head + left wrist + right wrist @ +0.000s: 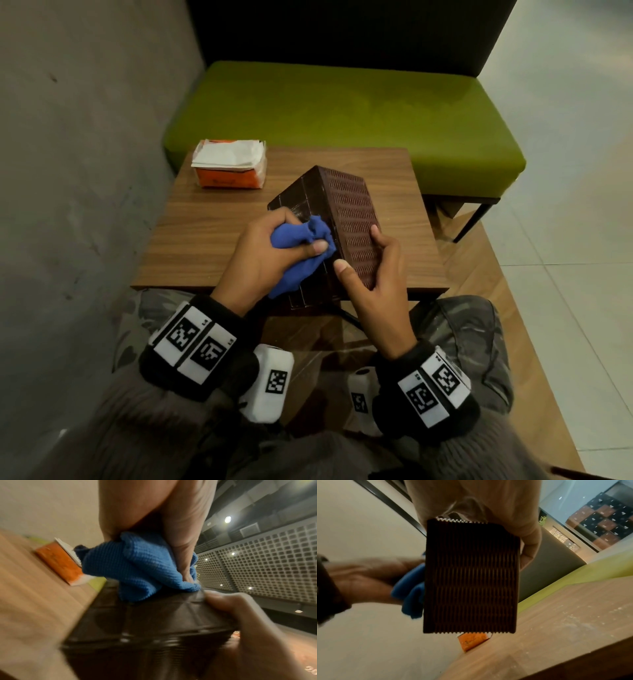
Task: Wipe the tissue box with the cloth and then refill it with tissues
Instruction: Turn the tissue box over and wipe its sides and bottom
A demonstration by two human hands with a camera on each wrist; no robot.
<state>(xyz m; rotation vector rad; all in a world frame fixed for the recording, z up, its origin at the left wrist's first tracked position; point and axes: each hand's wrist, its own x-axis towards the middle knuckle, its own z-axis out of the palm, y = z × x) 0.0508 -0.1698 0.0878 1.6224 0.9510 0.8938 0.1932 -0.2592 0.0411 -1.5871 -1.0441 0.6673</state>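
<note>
Box orientation: the dark brown ribbed tissue box (337, 226) is held tilted above the near edge of the wooden table (205, 240), long axis running near to far, smooth face turned left. Right hand (373, 284) clasps its near right side. Left hand (270, 253) grips the bunched blue cloth (301, 250) against that face; orange tissue pack (229, 164) sits far left.

Café or restaurant seating nook, green padded bench (342, 113), small wooden table (212, 222), tiled floor (565, 171)

The tissue box (329, 219) hides most of the right hand's fingers (375, 236); its near end blurs in the left wrist view. The left hand (368, 580) is blurred in the right wrist view.
</note>
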